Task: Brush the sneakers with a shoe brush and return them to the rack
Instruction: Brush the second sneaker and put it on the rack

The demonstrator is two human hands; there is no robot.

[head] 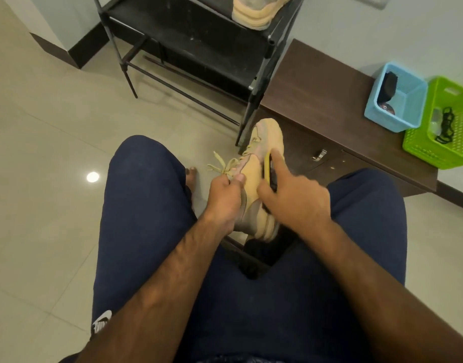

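Navy shorts [146, 205] and two bare forearms fill the foreground as a seated person works on a tan sneaker [252, 174] held between the knees, above a pale tiled floor [55, 127].

The left hand [223, 195] has its fingers curled and its thumb pressed in, pinching the sneaker at the collar beside the loose laces [223, 163]. The right hand [295, 200] wraps a yellow-backed shoe brush [267, 167], its index finger [277, 163] laid straight along the back, and the brush lies against the sneaker's outer side. The bristles are mostly hidden.

The sneaker points toe-away from the camera, its toe close to a leg of the black shoe rack [199, 43]. A second sneaker [256, 11] sits on the rack's top shelf.

The sneaker looks light, with a soft upper that would give under the brush and a thick, firmer sole. The collar or heel seems the best place to hold it, or a hand inside to back the fabric. The dangling laces could catch in the bristles.

Beside the rack, a low dark wood cabinet [316, 87] carries a blue basket [387, 116] and a green basket [434, 150].
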